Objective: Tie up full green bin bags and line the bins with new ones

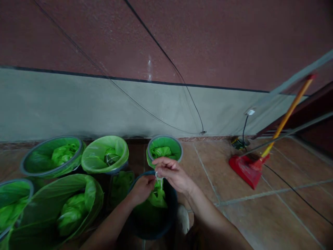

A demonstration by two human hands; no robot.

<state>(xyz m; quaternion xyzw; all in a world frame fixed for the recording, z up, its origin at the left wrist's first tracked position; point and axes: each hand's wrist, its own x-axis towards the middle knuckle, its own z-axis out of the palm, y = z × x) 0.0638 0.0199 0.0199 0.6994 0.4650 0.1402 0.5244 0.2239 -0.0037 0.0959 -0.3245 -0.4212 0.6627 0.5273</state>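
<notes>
My left hand (143, 189) and my right hand (173, 172) meet over a dark blue bin (173, 211). Both are closed in a pinch on a thin white drawstring (160, 183), which loops between the fingers. Below it hangs the gathered top of a green plastic bag (157, 198), partly over the bin's dark inside. My left fingertips hide part of the string. Just beyond my right fingers stands a small grey-rimmed bin (181, 147) with a green liner and a crumpled green bag inside.
To the left stand several green-lined bins, including a grey-rimmed bin (24, 166), a light green-lined bin (87, 156) and a large one (100, 194). A red dustpan (246, 172) with a yellow handle (288, 113) is at right. A black cable (293, 191) crosses the tiles.
</notes>
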